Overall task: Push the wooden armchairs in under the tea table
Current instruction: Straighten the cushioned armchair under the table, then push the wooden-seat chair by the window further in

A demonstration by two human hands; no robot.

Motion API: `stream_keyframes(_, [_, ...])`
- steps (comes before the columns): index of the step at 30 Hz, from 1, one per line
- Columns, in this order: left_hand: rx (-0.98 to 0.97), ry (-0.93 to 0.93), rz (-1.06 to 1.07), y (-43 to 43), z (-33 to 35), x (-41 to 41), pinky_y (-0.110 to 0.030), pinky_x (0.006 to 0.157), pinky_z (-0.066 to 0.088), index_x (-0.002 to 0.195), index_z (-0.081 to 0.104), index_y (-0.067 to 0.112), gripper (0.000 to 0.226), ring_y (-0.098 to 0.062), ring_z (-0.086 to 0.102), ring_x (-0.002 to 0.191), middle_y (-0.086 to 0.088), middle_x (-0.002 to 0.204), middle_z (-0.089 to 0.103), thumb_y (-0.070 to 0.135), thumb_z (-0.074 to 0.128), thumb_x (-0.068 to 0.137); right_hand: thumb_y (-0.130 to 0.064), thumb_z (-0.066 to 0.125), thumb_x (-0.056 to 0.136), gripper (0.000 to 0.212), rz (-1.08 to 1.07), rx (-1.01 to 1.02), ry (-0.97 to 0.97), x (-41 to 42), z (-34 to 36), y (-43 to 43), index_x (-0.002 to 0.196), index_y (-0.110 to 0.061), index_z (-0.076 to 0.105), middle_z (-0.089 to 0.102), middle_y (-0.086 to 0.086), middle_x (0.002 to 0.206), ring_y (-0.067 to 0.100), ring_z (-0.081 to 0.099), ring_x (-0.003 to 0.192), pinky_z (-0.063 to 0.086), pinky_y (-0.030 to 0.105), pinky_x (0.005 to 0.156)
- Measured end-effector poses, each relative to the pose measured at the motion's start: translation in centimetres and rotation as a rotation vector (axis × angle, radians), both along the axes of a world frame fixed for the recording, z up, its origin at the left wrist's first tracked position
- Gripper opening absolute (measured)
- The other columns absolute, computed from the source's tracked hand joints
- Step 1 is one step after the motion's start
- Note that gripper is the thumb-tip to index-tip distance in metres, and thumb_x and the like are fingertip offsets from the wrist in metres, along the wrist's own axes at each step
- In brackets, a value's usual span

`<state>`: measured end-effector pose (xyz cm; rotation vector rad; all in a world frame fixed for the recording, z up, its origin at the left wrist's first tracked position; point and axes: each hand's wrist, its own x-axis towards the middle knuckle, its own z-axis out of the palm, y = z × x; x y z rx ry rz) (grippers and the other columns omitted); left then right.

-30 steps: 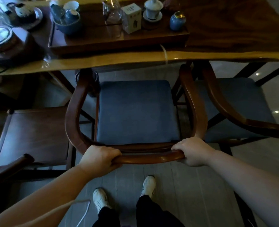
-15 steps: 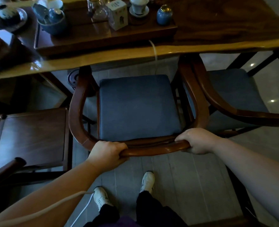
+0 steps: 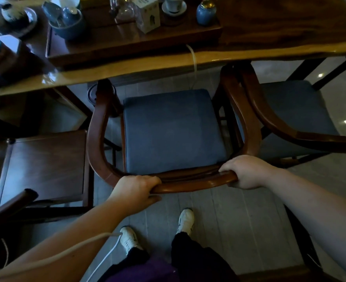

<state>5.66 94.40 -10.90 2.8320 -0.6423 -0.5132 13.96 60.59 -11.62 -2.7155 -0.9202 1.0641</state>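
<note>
A wooden armchair (image 3: 99, 139) with a curved back rail and a blue seat cushion (image 3: 172, 129) stands in front of me. Its armrest tips reach just under the near edge of the tea table (image 3: 168, 64). My left hand (image 3: 135, 192) grips the back rail at its left. My right hand (image 3: 245, 171) grips the same rail at its right. A second armchair (image 3: 273, 127) with a blue seat stands close on the right, its arm touching or nearly touching the first chair's arm.
A dark wooden stool (image 3: 44, 165) stands at the left, next to the chair. Another chair's arm (image 3: 11, 204) pokes in at lower left. On the table a tea tray (image 3: 127, 47) holds cups, a white box and a blue jar. A white cable (image 3: 107, 253) hangs by my feet.
The armchair has slid forward toward the table with both hands on its back rail, and my feet have stepped after it. The grip has not changed.
</note>
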Motion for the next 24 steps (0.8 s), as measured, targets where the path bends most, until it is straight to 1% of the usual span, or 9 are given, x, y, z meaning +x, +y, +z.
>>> stream_keyframes(1, [0.044,0.010,-0.005,0.1,0.3,-0.3,-0.033,0.091,0.046,0.131,0.049,0.028,0.061,-0.016,0.057,0.109,0.005,0.122,0.061,0.062,0.059,0.081,-0.048,0.072,0.077,0.060,0.033,-0.065,0.017,0.0,0.7,0.4,0.133,-0.034,0.054,0.059,-0.005,0.134,0.017,0.052,0.125,0.044,0.038,0.102])
stream_keyframes(2, [0.072,0.008,-0.004,0.4,0.7,-0.5,-0.034,0.102,0.036,0.141,0.037,0.026,0.077,-0.018,0.048,0.122,0.003,0.136,0.053,0.069,0.054,0.080,-0.055,0.072,0.076,0.085,0.070,-0.113,0.042,-0.1,1.5,1.0,0.148,-0.029,0.036,0.045,-0.001,0.149,0.019,0.040,0.136,0.036,0.037,0.110])
stream_keyframes(3, [0.086,-0.014,-0.002,0.8,1.1,-0.8,-0.036,0.109,0.027,0.147,0.026,0.023,0.089,-0.020,0.039,0.132,0.000,0.146,0.043,0.075,0.048,0.078,-0.063,0.070,0.075,0.100,0.103,-0.131,0.054,-0.3,2.5,2.1,0.155,-0.027,0.020,0.031,0.001,0.158,0.020,0.029,0.143,0.028,0.036,0.114])
stream_keyframes(4, [0.104,-0.048,0.000,1.4,1.6,-1.2,-0.038,0.112,0.019,0.149,0.019,0.021,0.096,-0.022,0.031,0.137,-0.003,0.151,0.035,0.079,0.043,0.077,-0.069,0.066,0.076,0.105,0.152,-0.106,0.035,-0.7,3.6,3.6,0.156,-0.027,0.012,0.021,0.002,0.162,0.020,0.021,0.146,0.023,0.036,0.116])
stream_keyframes(6, [0.147,-0.148,0.015,3.4,2.3,-2.7,-0.044,0.111,0.015,0.150,0.019,0.018,0.100,-0.029,0.027,0.139,-0.009,0.153,0.032,0.083,0.036,0.076,-0.073,0.060,0.079,0.103,0.236,-0.017,-0.069,-2.0,5.1,7.7,0.156,-0.029,0.008,0.013,0.003,0.165,0.020,0.016,0.148,0.018,0.037,0.117])
stream_keyframes(8, [0.212,-0.151,-0.010,4.9,2.6,-3.5,-0.049,0.108,0.021,0.147,0.028,0.015,0.099,-0.034,0.032,0.136,-0.013,0.148,0.039,0.083,0.035,0.076,-0.071,0.058,0.082,0.097,0.269,0.066,-0.135,-3.2,5.5,11.1,0.156,-0.028,0.011,0.013,0.005,0.165,0.022,0.017,0.147,0.018,0.039,0.117])
stream_keyframes(13, [0.282,-0.135,0.091,12.8,4.2,-6.9,-0.054,0.105,0.034,0.141,0.039,0.014,0.094,-0.035,0.039,0.132,-0.015,0.143,0.046,0.074,0.057,0.071,-0.062,0.059,0.087,0.089,0.292,0.235,-0.209,-6.0,6.1,22.1,0.155,-0.024,0.016,0.014,0.009,0.164,0.026,0.019,0.147,0.018,0.041,0.118])
stream_keyframes(17, [0.278,-0.160,0.170,20.0,5.4,-9.8,-0.055,0.104,0.036,0.139,0.041,0.013,0.090,-0.036,0.041,0.131,-0.015,0.142,0.047,0.069,0.062,0.072,-0.055,0.060,0.089,0.082,0.328,0.332,-0.233,-8.7,7.0,29.8,0.154,-0.023,0.021,0.020,0.007,0.163,0.022,0.021,0.146,0.016,0.037,0.117])
stream_keyframes(24, [0.290,-0.132,0.317,34.0,5.6,-13.8,-0.049,0.110,0.027,0.144,0.036,0.018,0.086,-0.032,0.031,0.137,-0.011,0.148,0.040,0.072,0.049,0.078,-0.050,0.065,0.089,0.077,0.385,0.369,-0.220,-10.3,6.8,43.4,0.151,-0.020,0.030,0.031,0.009,0.158,0.025,0.029,0.143,0.024,0.038,0.114])
